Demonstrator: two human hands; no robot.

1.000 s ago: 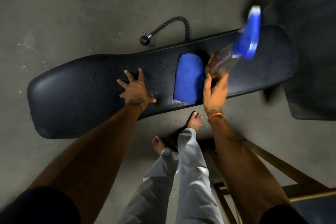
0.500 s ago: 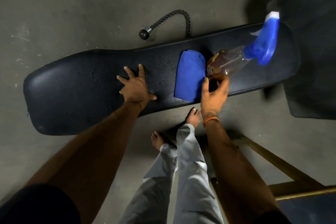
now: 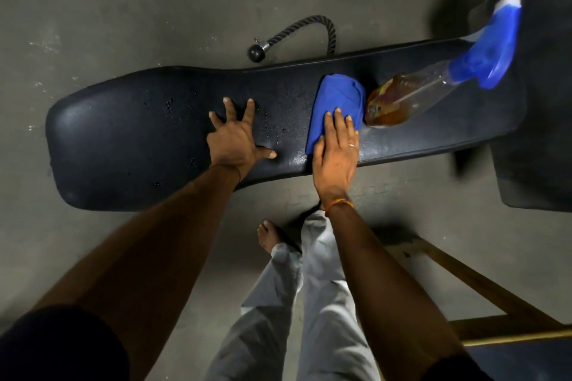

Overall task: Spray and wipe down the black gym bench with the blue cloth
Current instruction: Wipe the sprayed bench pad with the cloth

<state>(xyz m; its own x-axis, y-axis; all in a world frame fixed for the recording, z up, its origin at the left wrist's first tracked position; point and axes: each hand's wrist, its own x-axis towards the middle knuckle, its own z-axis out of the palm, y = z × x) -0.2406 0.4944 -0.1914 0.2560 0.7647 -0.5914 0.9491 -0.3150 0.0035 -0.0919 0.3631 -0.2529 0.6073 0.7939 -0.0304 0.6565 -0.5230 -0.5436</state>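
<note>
Bench (image 3: 123, 133) bears left grip (image 3: 235, 139) splayed open, right grip (image 3: 335, 151) flat on blue cloth (image 3: 337, 96); bottle (image 3: 399, 99) label blurred.

matt padded bench (image 3: 123, 145), soft cloth (image 3: 337, 99)

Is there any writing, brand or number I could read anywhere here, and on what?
None is readable.
The spray bottle has a small mark near its base, too blurred to read.
The bench and blue cloth show no lettering.
</note>
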